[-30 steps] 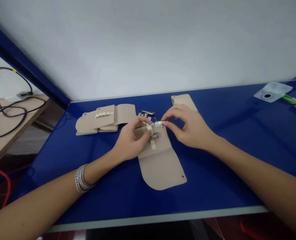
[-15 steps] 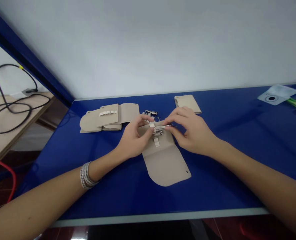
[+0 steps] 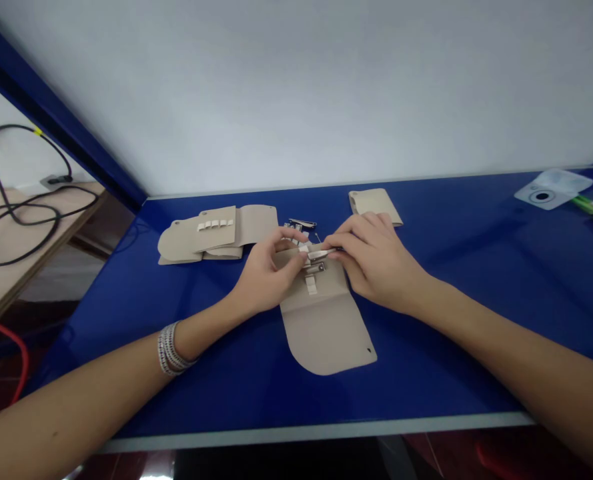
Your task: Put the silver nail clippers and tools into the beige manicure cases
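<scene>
A pale edge strip point(image 3: 326, 430) runs along the near side of the blue surface point(image 3: 476, 333). Just past it lies the rounded flap of an open beige case point(image 3: 329, 337), with a small dark hole near its right corner. A beaded bracelet point(image 3: 173, 348) circles the left wrist. Farther up the case, a lower white loop point(image 3: 311, 285) shows, and beyond it a nail clipper point(image 3: 317, 268) lies across the case, its left end hidden by the left hand point(image 3: 269, 270). That hand pinches the case at an upper white loop point(image 3: 303, 249) between thumb and forefinger. The right hand point(image 3: 376, 260) pinches a silver tool point(image 3: 320, 255) over the upper part of the case, pointing it at this loop; whether its tip is inside I cannot tell. Just behind the fingers lie small metal tools point(image 3: 302, 223), partly covered. To their left sit overlapping beige cases point(image 3: 181, 240), one showing a row of white loops point(image 3: 215, 225). A folded beige case point(image 3: 379, 207) rests behind the right hand. At the far right lies a clear plastic sleeve point(image 3: 553, 189) with a dark round mark, and behind everything stands a pale wall point(image 3: 326, 100).
</scene>
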The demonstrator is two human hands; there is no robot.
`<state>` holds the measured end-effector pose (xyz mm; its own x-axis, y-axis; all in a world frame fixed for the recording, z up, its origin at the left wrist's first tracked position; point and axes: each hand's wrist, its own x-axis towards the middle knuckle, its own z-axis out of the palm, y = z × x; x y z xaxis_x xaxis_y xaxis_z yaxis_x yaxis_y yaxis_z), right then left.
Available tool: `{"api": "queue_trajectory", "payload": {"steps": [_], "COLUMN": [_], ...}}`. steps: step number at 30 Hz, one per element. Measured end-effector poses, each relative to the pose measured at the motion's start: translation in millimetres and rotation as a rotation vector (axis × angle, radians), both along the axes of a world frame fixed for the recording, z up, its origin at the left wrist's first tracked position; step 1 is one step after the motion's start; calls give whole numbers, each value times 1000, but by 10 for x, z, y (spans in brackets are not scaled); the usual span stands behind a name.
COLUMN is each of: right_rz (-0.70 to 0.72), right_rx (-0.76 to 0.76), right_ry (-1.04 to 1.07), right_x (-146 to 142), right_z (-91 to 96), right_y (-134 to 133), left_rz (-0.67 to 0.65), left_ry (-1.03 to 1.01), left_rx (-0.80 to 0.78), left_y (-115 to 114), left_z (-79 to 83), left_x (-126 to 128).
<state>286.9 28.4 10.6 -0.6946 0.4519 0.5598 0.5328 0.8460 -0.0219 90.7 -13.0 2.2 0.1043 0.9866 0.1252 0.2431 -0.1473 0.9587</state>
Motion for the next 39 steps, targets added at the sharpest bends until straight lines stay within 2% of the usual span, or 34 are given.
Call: {"api": "queue_trajectory", "payload": {"steps": [8, 12, 20, 31, 39], "right_rz": [3, 28, 86, 24, 31], "right_rx": [107, 115, -1, 169, 153], "right_ry": [-44, -54, -23, -141, -121], "right_x": [-28, -67, -40, -57, -59], "right_z": [-6, 3, 20, -3, -13], "right_y": [-2, -31, -37, -39, -37], "left_rz": [-48, -41, -35, -52, -56], "left_ry": [-249, -210, -150, -185, -195], "left_rx": [-101, -90, -64, -97, -105], "left_y": [27, 22, 12, 15, 13], "left_z": [-44, -29, -25, -28, -38], "left_x": [8, 8, 0, 8, 9]}}
